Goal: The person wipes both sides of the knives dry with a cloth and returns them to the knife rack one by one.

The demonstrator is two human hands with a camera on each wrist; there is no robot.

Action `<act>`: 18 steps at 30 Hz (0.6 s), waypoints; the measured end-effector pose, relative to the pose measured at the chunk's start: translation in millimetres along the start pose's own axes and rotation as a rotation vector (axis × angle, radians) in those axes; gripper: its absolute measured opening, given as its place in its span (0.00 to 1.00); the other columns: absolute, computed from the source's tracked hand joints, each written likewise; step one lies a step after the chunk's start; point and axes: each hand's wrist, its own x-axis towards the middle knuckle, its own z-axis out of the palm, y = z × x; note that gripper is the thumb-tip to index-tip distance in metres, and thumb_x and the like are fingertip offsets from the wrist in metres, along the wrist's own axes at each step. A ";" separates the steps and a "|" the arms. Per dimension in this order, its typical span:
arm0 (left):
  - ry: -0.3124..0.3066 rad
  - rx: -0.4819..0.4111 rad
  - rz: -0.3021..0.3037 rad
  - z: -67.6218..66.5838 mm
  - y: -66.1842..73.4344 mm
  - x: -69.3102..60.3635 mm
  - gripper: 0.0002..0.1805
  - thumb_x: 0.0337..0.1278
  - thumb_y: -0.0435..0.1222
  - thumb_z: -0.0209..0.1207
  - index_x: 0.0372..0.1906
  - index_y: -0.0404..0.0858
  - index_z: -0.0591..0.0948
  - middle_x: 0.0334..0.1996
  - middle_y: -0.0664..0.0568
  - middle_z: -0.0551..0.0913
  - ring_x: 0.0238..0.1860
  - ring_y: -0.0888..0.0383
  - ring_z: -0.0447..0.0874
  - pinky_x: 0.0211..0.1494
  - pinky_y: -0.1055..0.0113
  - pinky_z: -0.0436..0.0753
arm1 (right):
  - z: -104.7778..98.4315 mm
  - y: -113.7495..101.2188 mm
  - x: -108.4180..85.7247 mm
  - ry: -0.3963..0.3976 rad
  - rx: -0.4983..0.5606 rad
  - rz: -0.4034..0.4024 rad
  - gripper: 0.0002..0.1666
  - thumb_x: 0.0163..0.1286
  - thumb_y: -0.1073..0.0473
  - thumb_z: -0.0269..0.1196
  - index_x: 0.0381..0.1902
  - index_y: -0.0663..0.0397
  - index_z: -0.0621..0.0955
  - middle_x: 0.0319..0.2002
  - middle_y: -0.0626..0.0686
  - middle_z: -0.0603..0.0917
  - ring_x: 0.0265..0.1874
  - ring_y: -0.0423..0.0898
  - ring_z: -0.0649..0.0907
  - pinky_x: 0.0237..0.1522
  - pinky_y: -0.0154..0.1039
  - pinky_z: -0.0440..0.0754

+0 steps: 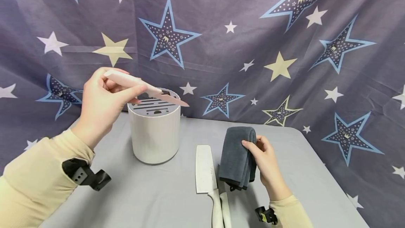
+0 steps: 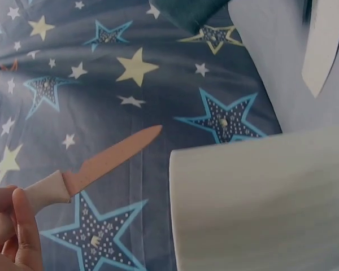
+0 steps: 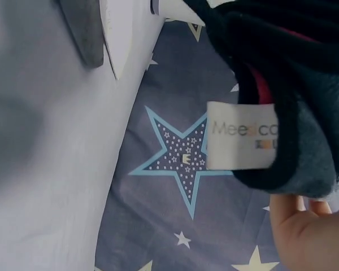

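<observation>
My left hand (image 1: pixel 102 97) pinches a small knife (image 1: pixel 134 82) by its white handle, above the top of a white round knife block (image 1: pixel 155 136). The knife's pinkish blade (image 2: pixel 116 158) points away from the fingers, toward the right in the head view. Slots show in the block's grey top, partly behind the knife. On the right, my right hand (image 1: pixel 267 164) grips a folded dark grey cloth (image 1: pixel 237 154), raised over the table. A white label (image 3: pixel 240 135) hangs from the cloth in the right wrist view.
A white cleaver (image 1: pixel 205 171) lies on the grey table (image 1: pixel 158 192) between the block and the cloth. Beside it is another white-handled knife (image 1: pixel 225 208), its blade partly hidden by the cloth. A star-patterned curtain (image 1: pixel 205 45) hangs behind the table.
</observation>
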 end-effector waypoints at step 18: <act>0.035 0.078 0.128 -16.8 11.4 15.7 0.21 0.45 0.22 0.71 0.44 0.41 0.78 0.29 0.58 0.88 0.26 0.65 0.87 0.25 0.72 0.83 | -26.4 -1.0 -3.4 0.009 0.009 0.033 0.26 0.72 0.58 0.60 0.64 0.59 0.71 0.34 0.36 0.81 0.33 0.36 0.81 0.37 0.33 0.80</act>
